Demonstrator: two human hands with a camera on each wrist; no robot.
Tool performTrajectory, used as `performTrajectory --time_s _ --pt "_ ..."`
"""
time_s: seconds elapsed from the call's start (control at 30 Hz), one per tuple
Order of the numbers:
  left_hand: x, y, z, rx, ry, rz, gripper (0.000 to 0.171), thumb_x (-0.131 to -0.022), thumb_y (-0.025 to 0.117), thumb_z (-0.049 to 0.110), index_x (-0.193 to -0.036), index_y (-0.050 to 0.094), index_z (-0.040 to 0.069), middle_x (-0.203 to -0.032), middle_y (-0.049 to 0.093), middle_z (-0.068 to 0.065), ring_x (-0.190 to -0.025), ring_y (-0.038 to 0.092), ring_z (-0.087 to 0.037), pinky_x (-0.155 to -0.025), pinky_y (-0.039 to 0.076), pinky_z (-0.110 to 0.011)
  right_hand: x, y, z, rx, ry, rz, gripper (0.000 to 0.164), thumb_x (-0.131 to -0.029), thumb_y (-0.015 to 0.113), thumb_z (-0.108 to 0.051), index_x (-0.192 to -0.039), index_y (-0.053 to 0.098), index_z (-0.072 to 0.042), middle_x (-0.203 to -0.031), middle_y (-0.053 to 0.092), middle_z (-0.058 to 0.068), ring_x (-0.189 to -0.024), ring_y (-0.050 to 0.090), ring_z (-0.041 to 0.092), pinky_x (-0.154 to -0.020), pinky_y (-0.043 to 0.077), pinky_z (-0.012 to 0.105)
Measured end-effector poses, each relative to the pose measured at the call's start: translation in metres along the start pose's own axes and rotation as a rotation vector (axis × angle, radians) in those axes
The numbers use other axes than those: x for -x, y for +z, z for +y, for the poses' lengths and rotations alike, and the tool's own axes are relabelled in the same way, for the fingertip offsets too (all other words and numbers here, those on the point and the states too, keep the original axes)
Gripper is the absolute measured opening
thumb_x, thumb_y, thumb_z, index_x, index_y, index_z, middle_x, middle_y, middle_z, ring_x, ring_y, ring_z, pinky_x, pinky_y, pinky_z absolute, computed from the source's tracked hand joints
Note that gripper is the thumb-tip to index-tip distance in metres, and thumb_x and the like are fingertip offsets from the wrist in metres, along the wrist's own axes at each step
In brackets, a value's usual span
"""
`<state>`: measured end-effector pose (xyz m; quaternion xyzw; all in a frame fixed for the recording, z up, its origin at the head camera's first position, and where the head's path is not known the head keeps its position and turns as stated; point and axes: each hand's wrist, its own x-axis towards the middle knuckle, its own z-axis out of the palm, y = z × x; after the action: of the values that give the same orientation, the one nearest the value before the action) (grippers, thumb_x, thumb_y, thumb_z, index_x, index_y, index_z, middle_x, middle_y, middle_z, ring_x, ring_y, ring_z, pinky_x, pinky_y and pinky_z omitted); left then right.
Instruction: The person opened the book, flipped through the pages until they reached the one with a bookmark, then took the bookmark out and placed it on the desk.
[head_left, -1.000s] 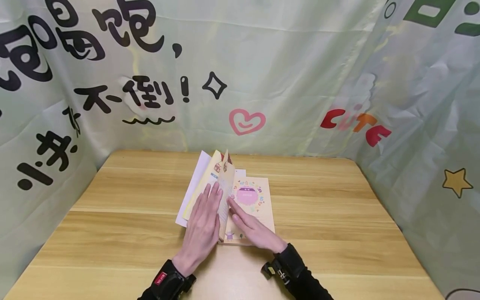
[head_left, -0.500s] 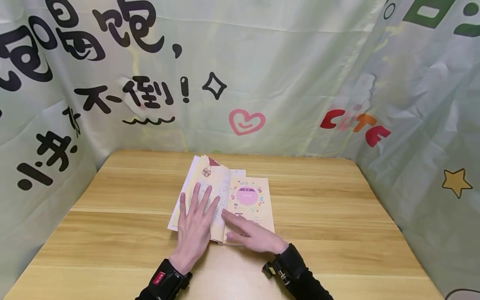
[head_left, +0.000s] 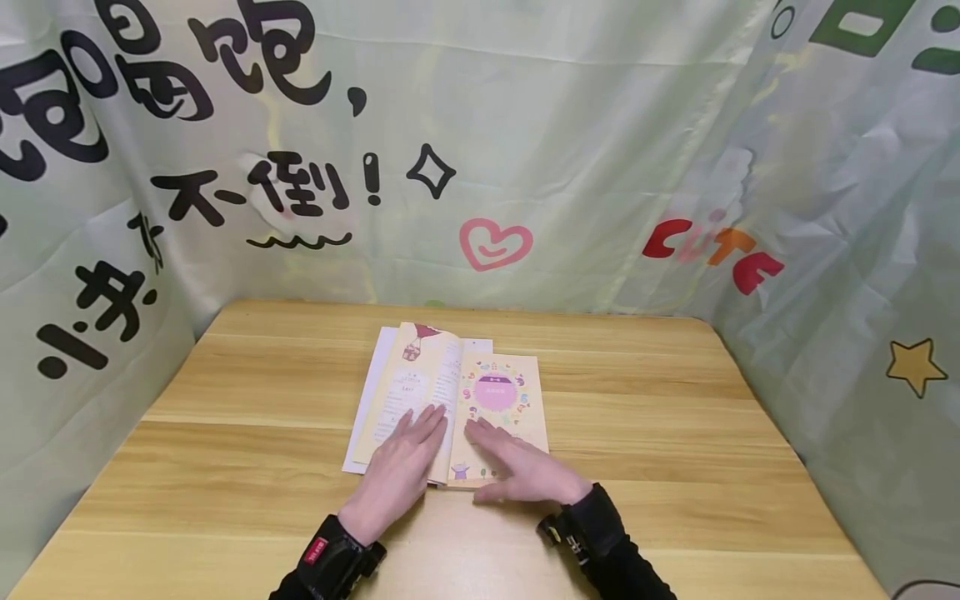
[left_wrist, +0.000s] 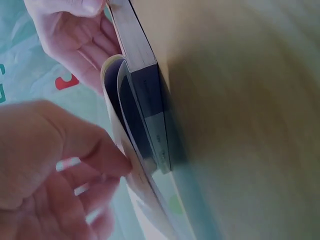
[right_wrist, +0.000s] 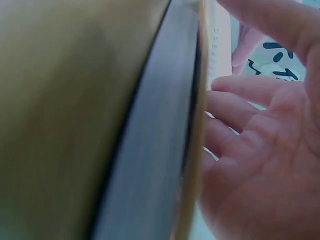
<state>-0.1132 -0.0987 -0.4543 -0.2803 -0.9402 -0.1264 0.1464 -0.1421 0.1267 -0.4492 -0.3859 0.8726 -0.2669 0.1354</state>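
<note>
An open book [head_left: 405, 383] lies on the table, its left page carrying print and a small red balloon picture. The right page [head_left: 498, 392] shows a pink circle ringed by little drawings. My left hand [head_left: 401, 471] rests on the lower left page beside the spine, fingers extended. Over the lower right page lies my right hand [head_left: 528, 471], fingers spread and relaxed. In the left wrist view, my left fingertips [left_wrist: 122, 162] touch the curved pages; the thick page block and spine show beside them. The right wrist view shows my right palm [right_wrist: 265, 135] beside the book's edge [right_wrist: 155, 125].
The wooden table [head_left: 660, 417] extends around the book on every side. A pale fabric backdrop [head_left: 585, 167] with black characters, a pink heart and coloured letters hangs behind it and along both sides.
The raised leaves have turned over to the left and now lie flatter. My left hand has slid down the left page toward me. My right hand has shifted slightly right, off the spine.
</note>
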Motion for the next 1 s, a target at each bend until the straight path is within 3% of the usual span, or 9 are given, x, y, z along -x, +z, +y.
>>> performTrajectory --time_s 0.13,0.23,0.4,0.6,0.73,1.0 --pt "0.000 0.000 0.003 0.090 0.030 -0.113 0.052 -0.081 0.057 -0.008 -0.133 0.054 -0.003 -0.144 0.046 -0.016 -0.132 0.039 -0.029 -0.110 0.035 -0.046 0.003 -0.005 0.000 0.084 0.012 -0.007 0.089 -0.076 0.078 -0.031 -0.146 0.035 0.003 -0.155 0.023 0.020 -0.140 0.021 0.031 -0.113 0.023 0.053" --pt "0.001 0.001 0.005 0.113 0.028 -0.150 0.046 -0.087 0.056 0.000 -0.133 0.056 -0.001 -0.145 0.046 -0.014 -0.133 0.039 -0.027 -0.108 0.037 -0.045 0.003 -0.008 0.001 0.122 -0.002 -0.005 0.083 -0.074 0.079 -0.029 -0.142 0.043 0.002 -0.153 0.029 0.019 -0.139 0.025 0.032 -0.112 0.026 0.052" --pt "0.002 0.000 0.008 0.145 0.004 -0.171 0.044 -0.093 0.056 0.017 -0.133 0.055 -0.002 -0.146 0.044 -0.015 -0.135 0.036 -0.028 -0.107 0.038 -0.047 0.006 -0.013 0.005 0.093 -0.017 -0.014 0.073 -0.076 0.077 -0.032 -0.137 0.052 0.000 -0.151 0.035 0.016 -0.138 0.028 0.030 -0.112 0.027 0.053" --pt "0.002 -0.002 0.011 0.184 -0.039 -0.218 0.060 -0.090 0.061 0.042 -0.132 0.056 -0.001 -0.149 0.040 -0.014 -0.136 0.032 -0.032 -0.089 0.050 -0.059 0.008 -0.016 0.009 0.066 -0.042 -0.035 0.067 -0.077 0.076 -0.033 -0.134 0.056 -0.003 -0.150 0.036 0.016 -0.138 0.029 0.030 -0.111 0.025 0.057" --pt "0.002 -0.002 0.012 0.194 -0.053 -0.222 0.063 -0.086 0.067 0.042 -0.131 0.057 0.000 -0.149 0.040 -0.015 -0.136 0.032 -0.033 -0.083 0.052 -0.061 0.010 -0.018 0.010 0.045 -0.042 -0.041 0.065 -0.078 0.076 -0.034 -0.132 0.058 -0.004 -0.150 0.036 0.015 -0.138 0.028 0.029 -0.112 0.023 0.057" --pt "0.003 -0.001 0.013 0.167 -0.062 -0.205 0.061 -0.082 0.071 0.039 -0.129 0.059 0.002 -0.147 0.042 -0.016 -0.133 0.036 -0.035 -0.082 0.052 -0.061 0.012 -0.020 0.010 0.037 -0.032 -0.050 0.060 -0.079 0.074 -0.033 -0.130 0.059 -0.004 -0.150 0.037 0.014 -0.138 0.028 0.029 -0.112 0.023 0.057"
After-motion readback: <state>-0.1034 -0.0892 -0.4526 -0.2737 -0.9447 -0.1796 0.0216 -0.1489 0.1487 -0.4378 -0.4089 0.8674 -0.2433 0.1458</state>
